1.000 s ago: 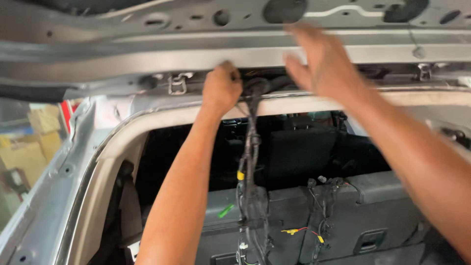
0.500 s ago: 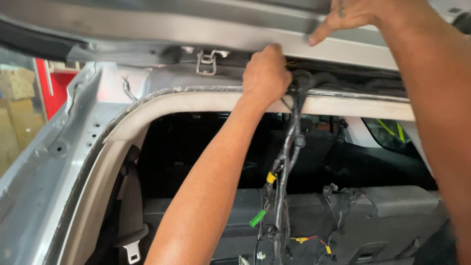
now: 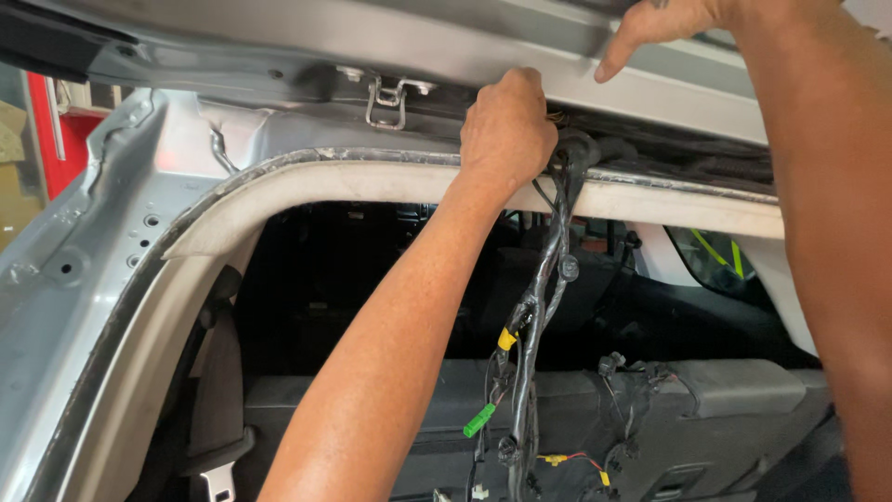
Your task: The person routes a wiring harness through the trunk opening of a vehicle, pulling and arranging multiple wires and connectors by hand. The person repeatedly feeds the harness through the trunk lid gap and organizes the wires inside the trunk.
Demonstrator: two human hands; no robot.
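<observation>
Overhead, the left hand (image 3: 506,125) is reaching up to the top edge of a vehicle's rear opening, its fingers clenching around the upper end of a black wiring harness (image 3: 548,270) right where the bundle is meeting the roof edge. From that grip the harness is hanging straight down into the dark cargo area, carrying a yellow tape band (image 3: 506,338), a green connector (image 3: 479,420) lower down and small yellow plugs near the bottom. The right hand (image 3: 664,23) is resting higher up against the raised grey tailgate panel (image 3: 446,42), fingers loosely spread and the index finger pointing down along the metal; it is grasping nothing. A metal latch loop (image 3: 387,102) is sitting just left of the left hand. Below it, the pale headliner edge (image 3: 353,181) is curving along the opening, and the silver body pillar (image 3: 74,270) is sloping down at the left.
</observation>
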